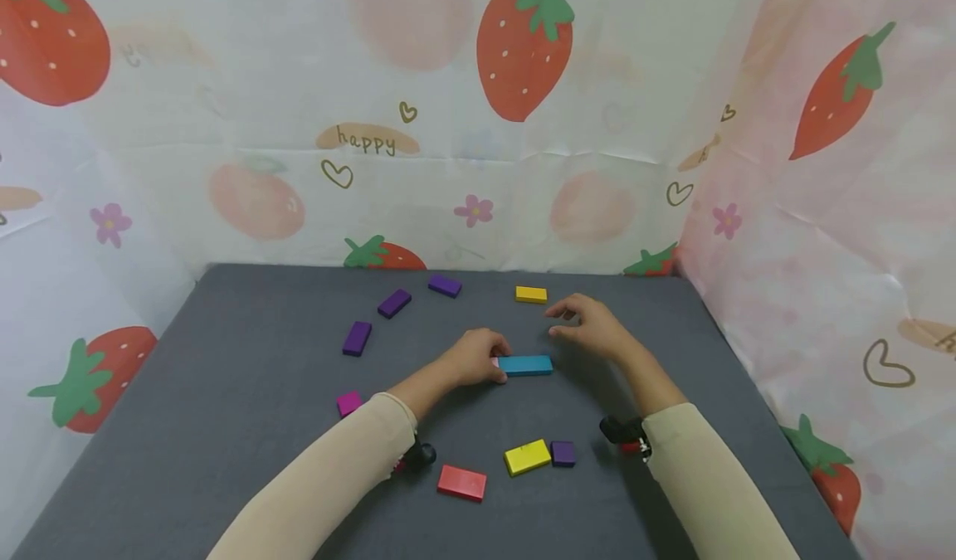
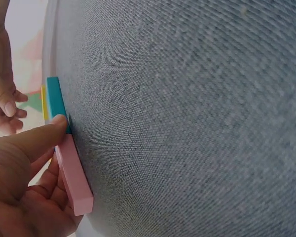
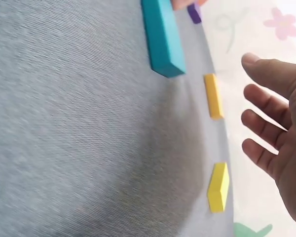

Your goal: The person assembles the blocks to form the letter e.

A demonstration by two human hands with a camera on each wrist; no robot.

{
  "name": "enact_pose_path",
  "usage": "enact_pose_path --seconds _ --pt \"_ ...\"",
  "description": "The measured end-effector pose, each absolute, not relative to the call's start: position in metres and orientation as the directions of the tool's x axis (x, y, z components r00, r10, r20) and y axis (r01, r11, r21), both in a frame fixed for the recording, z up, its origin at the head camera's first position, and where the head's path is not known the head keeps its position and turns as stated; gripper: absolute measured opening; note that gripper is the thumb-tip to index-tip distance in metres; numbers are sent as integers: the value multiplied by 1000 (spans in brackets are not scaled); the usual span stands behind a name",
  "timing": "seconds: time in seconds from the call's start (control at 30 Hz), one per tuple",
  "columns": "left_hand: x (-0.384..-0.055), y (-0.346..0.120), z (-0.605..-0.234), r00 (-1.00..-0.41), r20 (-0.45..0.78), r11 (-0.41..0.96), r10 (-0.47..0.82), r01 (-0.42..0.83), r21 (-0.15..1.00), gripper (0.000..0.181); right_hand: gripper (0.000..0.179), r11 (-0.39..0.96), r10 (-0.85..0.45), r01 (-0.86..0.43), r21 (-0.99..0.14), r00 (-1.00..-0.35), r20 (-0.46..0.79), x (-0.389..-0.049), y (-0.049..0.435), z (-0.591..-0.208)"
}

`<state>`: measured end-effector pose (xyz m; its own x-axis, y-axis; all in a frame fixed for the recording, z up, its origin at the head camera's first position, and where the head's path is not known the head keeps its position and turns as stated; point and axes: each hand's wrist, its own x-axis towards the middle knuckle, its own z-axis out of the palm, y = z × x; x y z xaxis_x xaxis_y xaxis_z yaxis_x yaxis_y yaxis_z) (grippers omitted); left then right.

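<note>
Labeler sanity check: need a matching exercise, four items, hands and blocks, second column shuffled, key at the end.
1. left hand
2. right hand
3. blue block
4. red block

A. lowest of the blocks in the head view
B. holds nothing, fingers apart
C. end to end with the pink block
D. grips the pink block

Pairs: 1-D, 2-B, 3-C, 4-A
</note>
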<state>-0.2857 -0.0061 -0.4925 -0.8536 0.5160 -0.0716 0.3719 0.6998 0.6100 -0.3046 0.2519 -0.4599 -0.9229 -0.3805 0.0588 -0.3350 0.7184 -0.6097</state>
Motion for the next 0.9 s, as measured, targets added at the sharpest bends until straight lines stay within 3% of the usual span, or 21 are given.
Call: enact_pose_path --seconds 0.9 --pt "-285 -8 -497 -862 -45 683 505 367 631 32 40 786 -72 -133 -604 -990 124 -328 287 -467"
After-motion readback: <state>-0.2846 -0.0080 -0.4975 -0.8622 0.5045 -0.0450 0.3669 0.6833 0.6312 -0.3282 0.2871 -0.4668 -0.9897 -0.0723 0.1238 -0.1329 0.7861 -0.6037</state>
